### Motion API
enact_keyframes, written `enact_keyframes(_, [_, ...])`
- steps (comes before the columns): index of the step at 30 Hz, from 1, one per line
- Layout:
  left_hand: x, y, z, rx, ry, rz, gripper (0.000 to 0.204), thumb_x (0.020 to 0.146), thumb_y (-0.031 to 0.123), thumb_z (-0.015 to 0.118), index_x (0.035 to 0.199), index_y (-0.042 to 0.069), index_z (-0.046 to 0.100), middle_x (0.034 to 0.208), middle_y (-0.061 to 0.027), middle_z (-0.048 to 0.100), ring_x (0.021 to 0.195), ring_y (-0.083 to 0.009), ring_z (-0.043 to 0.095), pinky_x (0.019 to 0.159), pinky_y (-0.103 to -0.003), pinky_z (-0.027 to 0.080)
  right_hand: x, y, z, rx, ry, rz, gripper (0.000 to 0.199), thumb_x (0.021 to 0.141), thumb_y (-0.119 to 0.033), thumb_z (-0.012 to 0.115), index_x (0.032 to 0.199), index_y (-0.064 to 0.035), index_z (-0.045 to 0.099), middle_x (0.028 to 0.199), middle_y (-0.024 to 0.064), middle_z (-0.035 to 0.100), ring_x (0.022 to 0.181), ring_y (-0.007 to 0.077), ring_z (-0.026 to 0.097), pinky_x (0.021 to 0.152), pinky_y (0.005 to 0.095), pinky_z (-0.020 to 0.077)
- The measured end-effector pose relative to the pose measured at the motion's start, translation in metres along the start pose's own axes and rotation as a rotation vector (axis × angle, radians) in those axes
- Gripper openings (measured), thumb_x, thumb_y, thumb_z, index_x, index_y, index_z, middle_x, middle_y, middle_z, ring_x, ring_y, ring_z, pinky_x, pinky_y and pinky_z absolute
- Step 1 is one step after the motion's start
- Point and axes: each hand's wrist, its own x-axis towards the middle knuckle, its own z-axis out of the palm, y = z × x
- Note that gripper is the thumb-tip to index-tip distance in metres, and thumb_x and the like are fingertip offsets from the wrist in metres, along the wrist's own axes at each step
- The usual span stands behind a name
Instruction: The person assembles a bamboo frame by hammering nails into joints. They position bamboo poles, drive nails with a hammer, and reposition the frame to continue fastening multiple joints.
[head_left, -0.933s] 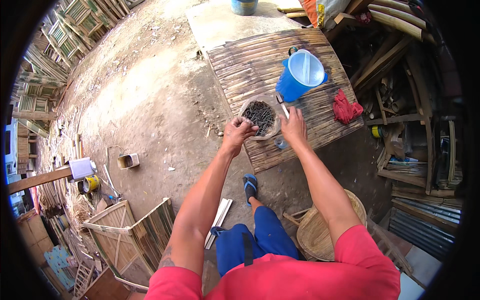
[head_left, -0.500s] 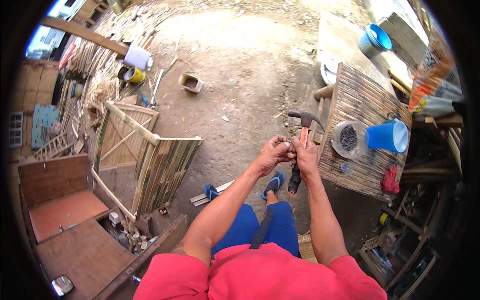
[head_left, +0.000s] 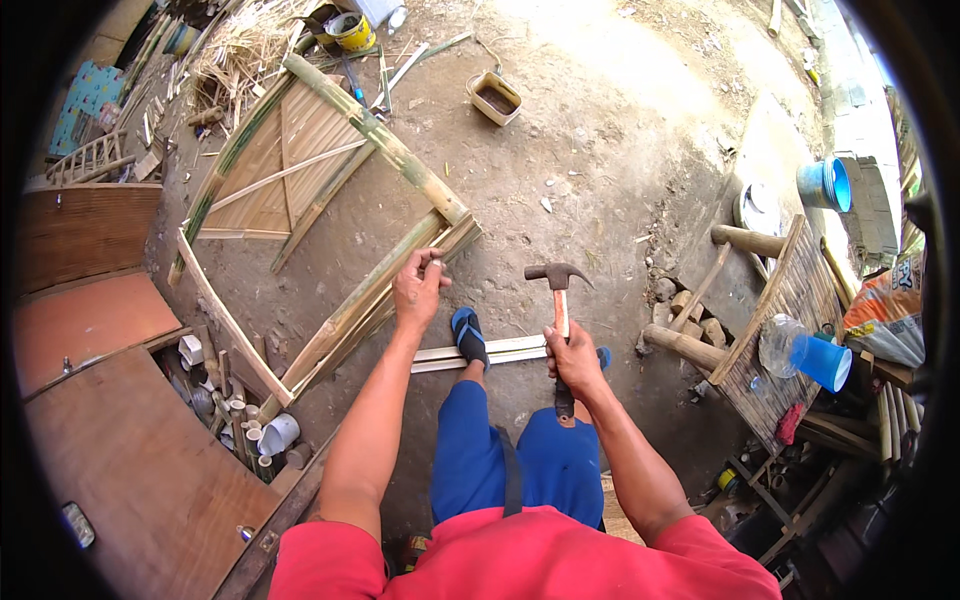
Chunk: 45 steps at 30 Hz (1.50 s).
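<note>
1. On the bare dirt floor [head_left: 600,150] of an open yard, the person now stands over a bamboo frame [head_left: 330,200], a panel of split slats edged by thick green-brown poles, where a moment ago both hands were at a slatted table [head_left: 790,300].
2. The left hand [head_left: 420,290] is down at the frame's near corner, its fingers pinched narrow on something small against the pole; what it is cannot be told, though it may be a nail, since a dish of small dark pieces stood under the hands at the table.
3. The right hand [head_left: 575,360] is closed around the wooden handle of a claw hammer [head_left: 558,285], head up and level with the left hand, just beside the corner.
4. A pale flat strip [head_left: 500,352] lies across the ground under a blue sandal [head_left: 468,335].
5. The table is now off to the right, carrying a blue cup [head_left: 825,362] and a clear bottle [head_left: 778,345].
6. The turn from table to frame suggests that gathering is over and fastening at the corner is the work in hand.
</note>
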Motion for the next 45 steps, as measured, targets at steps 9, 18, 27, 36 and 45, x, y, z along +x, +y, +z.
enact_keyframes(9, [0.084,-0.008,-0.007,0.31,0.262,0.671,0.01,0.095,0.011,0.07,0.105,0.008,0.072,0.093,-0.0081,0.07,0.088,-0.0235,0.067,0.079,-0.038,0.053,0.041,-0.042,0.07,-0.159,0.009,-0.063,0.024,0.104,-0.027,0.062,0.1,-0.0043,0.054,0.071,0.0005,0.057,0.053,0.009,0.053,0.048,0.0267,0.0437])
enact_keyframes(18, [0.113,-0.027,0.009,0.214,-0.082,0.595,0.008,0.094,0.011,0.067,0.1,0.007,0.064,0.13,-0.0064,0.07,0.14,-0.0336,0.05,0.106,-0.041,0.048,0.054,-0.039,0.066,-0.456,0.107,-0.253,0.024,0.103,-0.025,0.061,0.098,-0.0024,0.053,0.066,0.0113,0.063,0.056,0.0226,0.062,0.053,0.0383,0.048])
enact_keyframes(27, [0.111,-0.022,0.005,0.254,-0.099,0.568,0.007,0.092,0.005,0.067,0.099,0.007,0.064,0.125,-0.0096,0.072,0.139,-0.0318,0.052,0.103,-0.041,0.051,0.023,-0.088,0.086,-0.702,0.118,-0.742,0.015,0.102,-0.018,0.06,0.109,-0.0038,0.056,0.072,0.0149,0.065,0.062,0.0316,0.066,0.06,0.0419,0.0501])
enact_keyframes(36, [0.111,-0.027,0.005,0.286,-0.053,0.59,0.011,0.091,0.006,0.069,0.1,0.008,0.064,0.125,-0.0093,0.071,0.136,-0.0324,0.054,0.099,-0.043,0.053,0.061,-0.107,0.107,-0.965,0.087,-0.632,0.023,0.1,-0.019,0.058,0.105,-0.0011,0.046,0.073,0.0293,0.063,0.074,0.0529,0.063,0.064,0.0595,0.0485])
enact_keyframes(45, [0.114,-0.031,0.005,0.334,-0.045,0.662,0.015,0.089,0.006,0.071,0.101,0.009,0.065,0.126,-0.0074,0.071,0.134,-0.0314,0.055,0.096,-0.042,0.055,0.065,-0.097,0.107,-1.033,0.138,-0.618,0.025,0.1,-0.022,0.056,0.1,0.002,0.048,0.075,0.0319,0.065,0.073,0.0532,0.064,0.067,0.061,0.0487])
